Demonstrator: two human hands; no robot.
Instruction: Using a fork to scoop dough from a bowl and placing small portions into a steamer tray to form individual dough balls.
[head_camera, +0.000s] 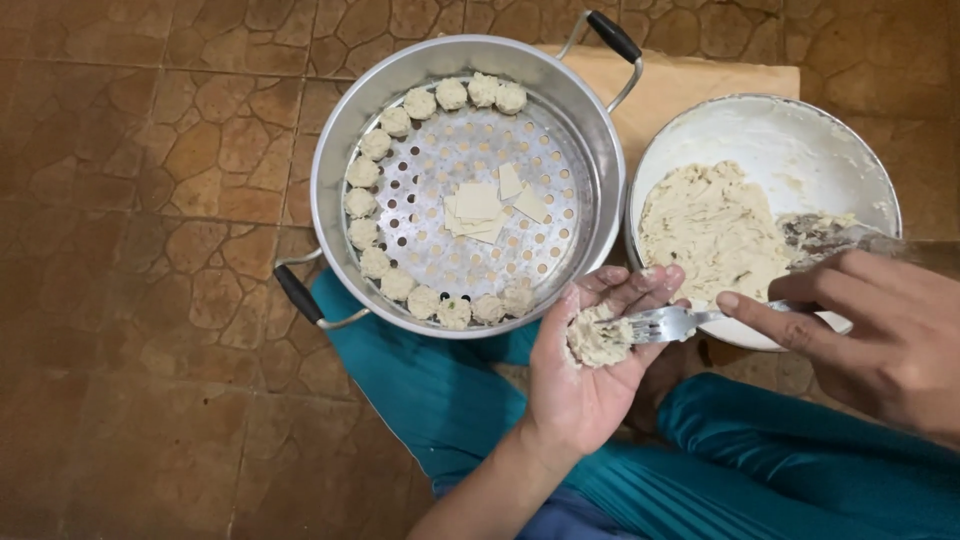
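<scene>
Head view: steamer pot (340, 130) and bowl (800, 130) on brown stone-patterned floor (150, 150).

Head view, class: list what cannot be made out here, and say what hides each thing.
- Wrapper under the filling in the left hand: covered by the filling.
- Right hand: cut off by the right edge.
- Fork handle: hidden inside the right hand.
- Second utensil in the bowl: blurred, kind unclear.
- Steamer depth below its tray: hidden by the tray.
</scene>
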